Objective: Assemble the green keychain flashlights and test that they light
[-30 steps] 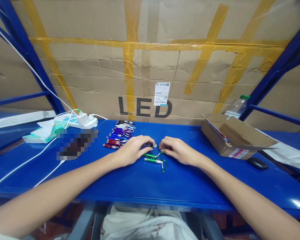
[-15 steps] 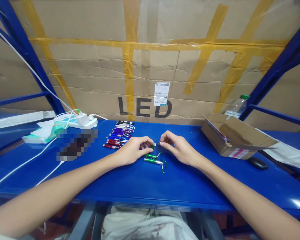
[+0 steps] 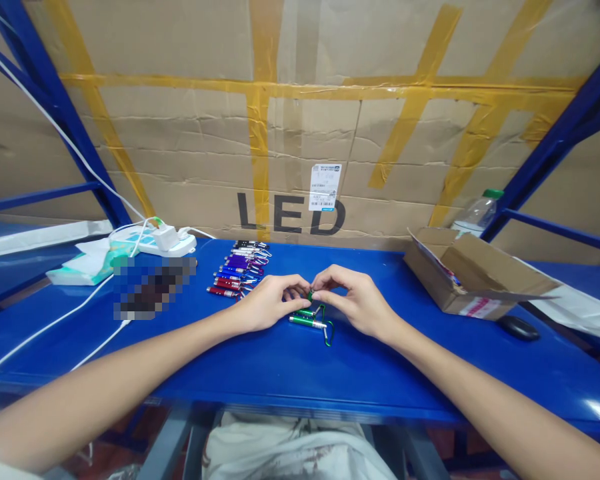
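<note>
1. While I am pinching the small green keychain flashlight (image 3: 309, 295) between the fingertips of both hands, it is hovering just above the middle of the blue table (image 3: 290, 373).
2. My left hand (image 3: 267, 303) is gripping one end and my right hand (image 3: 357, 300) is pressing on the other, with the fingers curled tight, not spread.
3. I am judging that a light, even pinch is serving best, with my wrists resting low, since the piece is tiny and looks smooth.
4. Two more green flashlights (image 3: 304, 317) are lying just under my fingers, and a carabiner clip (image 3: 328, 331) is pointing toward me.
5. A row of coloured flashlights (image 3: 237, 272) is lying near my left hand. An open cardboard box (image 3: 473, 280) is sitting well apart on the right.
6. My fingers are covering most of the held flashlight, so I am failing to tell whether it is whole or in parts. The box flaps are hiding most of its contents.
</note>
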The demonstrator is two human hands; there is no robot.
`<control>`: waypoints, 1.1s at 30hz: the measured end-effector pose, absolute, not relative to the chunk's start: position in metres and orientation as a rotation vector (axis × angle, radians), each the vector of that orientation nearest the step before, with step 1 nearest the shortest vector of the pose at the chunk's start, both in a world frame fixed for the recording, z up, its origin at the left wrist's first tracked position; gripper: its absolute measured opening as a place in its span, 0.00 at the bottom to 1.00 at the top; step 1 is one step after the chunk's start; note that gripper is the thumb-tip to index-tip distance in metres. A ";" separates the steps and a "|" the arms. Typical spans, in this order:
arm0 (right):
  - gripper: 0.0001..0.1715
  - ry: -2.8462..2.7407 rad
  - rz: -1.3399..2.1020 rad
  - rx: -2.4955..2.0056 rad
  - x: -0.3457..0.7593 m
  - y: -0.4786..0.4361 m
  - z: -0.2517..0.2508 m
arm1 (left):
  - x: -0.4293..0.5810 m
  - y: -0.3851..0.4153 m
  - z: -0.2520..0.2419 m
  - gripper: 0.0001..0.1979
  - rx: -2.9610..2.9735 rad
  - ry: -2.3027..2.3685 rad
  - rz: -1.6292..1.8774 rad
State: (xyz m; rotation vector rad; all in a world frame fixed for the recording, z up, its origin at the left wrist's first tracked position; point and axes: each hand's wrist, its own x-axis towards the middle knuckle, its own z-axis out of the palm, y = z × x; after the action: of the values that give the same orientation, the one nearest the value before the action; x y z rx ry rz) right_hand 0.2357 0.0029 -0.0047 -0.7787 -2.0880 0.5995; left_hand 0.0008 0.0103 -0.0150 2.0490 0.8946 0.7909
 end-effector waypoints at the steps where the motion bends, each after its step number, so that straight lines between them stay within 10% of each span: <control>1: 0.03 -2.103 0.564 -0.764 0.236 0.003 -0.005 | 0.001 0.010 -0.015 0.12 2.050 0.896 0.793; 33: 0.05 -2.346 0.261 -0.953 0.252 0.015 -0.010 | -0.002 0.015 -0.015 0.11 2.100 0.958 0.812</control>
State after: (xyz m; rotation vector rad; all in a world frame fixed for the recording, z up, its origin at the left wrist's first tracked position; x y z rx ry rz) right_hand 0.2519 0.0151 -0.0095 -0.9526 -2.3464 0.2612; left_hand -0.0023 0.0150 -0.0148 2.0996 0.9582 0.8121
